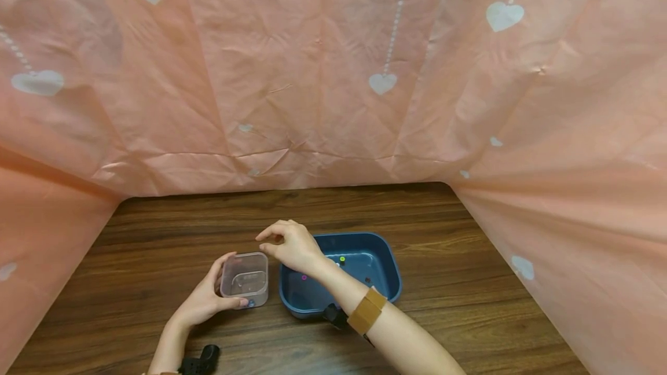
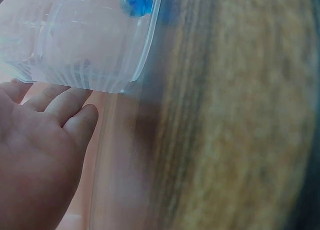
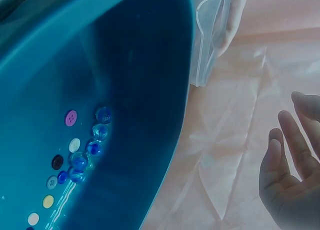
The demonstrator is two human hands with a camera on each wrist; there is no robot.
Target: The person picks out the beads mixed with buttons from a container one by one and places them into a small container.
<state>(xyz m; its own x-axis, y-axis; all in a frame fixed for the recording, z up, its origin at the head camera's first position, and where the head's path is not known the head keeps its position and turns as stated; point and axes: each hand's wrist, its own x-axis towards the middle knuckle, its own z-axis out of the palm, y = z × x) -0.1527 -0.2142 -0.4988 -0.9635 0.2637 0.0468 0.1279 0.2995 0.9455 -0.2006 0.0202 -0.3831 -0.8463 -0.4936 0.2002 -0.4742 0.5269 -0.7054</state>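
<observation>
My left hand [image 1: 202, 301] holds a clear plastic container [image 1: 257, 300] on the table, thumb on the near side and fingers round the left side. A blue glass marble [image 2: 137, 3] shows at the container's bottom in the left wrist view. Above the gap between this container and a blue basin [image 1: 392, 274] hovers my right hand [image 1: 296, 246]. Its fingers [image 3: 296, 145] are loosely bent, and nothing shows between them. Inside the basin, in the right wrist view, several blue marbles [image 3: 100, 132] lie beside scattered buttons, among them a purple button [image 3: 71, 118] and a black button [image 3: 57, 162].
A brown wood-grain table [image 1: 443, 236] carries both containers, the basin just right of the clear one. Pink curtain [image 1: 312, 103] with white hearts closes off the back and both sides. A yellow-green button [image 1: 342, 259] lies in the basin.
</observation>
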